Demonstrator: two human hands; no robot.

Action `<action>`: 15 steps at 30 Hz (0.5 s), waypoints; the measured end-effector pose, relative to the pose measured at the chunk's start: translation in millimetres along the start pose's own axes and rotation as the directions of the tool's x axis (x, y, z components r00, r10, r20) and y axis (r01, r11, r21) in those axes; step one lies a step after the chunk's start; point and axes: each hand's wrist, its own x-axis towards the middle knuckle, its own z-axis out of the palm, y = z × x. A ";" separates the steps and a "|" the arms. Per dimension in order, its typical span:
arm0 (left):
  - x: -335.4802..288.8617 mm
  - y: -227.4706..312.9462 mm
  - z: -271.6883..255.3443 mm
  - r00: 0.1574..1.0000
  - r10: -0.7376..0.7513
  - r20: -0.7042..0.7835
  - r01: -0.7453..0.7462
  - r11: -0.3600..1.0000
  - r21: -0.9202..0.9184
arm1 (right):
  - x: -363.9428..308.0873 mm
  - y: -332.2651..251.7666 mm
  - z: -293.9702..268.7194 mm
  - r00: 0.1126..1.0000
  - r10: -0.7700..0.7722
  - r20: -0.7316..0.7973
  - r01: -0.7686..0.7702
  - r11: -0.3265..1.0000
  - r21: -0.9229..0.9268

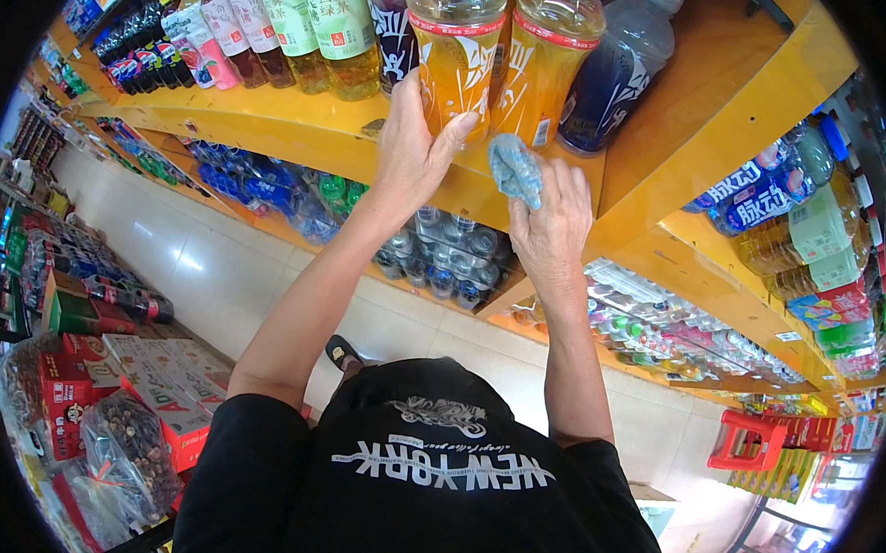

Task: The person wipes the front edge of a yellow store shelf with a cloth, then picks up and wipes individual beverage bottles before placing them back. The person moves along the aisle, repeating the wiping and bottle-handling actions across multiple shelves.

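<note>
My left hand (pixel 414 156) is closed on the lower part of a bottle of orange-yellow drink (pixel 456 50) with a red neck band, at the front of the yellow shelf. The thumb lies across the front of the bottle, and the other fingers go round its left side, partly hidden. In my right hand (pixel 554 216) a crumpled blue-grey cloth (pixel 516 171) is pinched just below the shelf edge. Behind it stands a second orange-yellow bottle (pixel 542 66). A dark purple-blue bottle (pixel 613 72) leans to the right of that one, and another dark bottle (pixel 390 29) is left of my hand.
Several tea bottles (pixel 340 37) and dark cola bottles line the yellow shelf (pixel 295 124) to the left. Lower shelves hold packed water bottles (pixel 452 256). Cartons (pixel 168 376) and bagged goods stand at the left, across the tiled aisle (pixel 191 240). A red stool (pixel 747 444) is at right.
</note>
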 end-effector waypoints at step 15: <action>8.1 9.6 -2.6 0.999 -0.040 -0.027 0.045 0.972 0.231 | 0.8 -1.3 -2.2 1.000 -0.015 0.021 0.014 0.999 0.034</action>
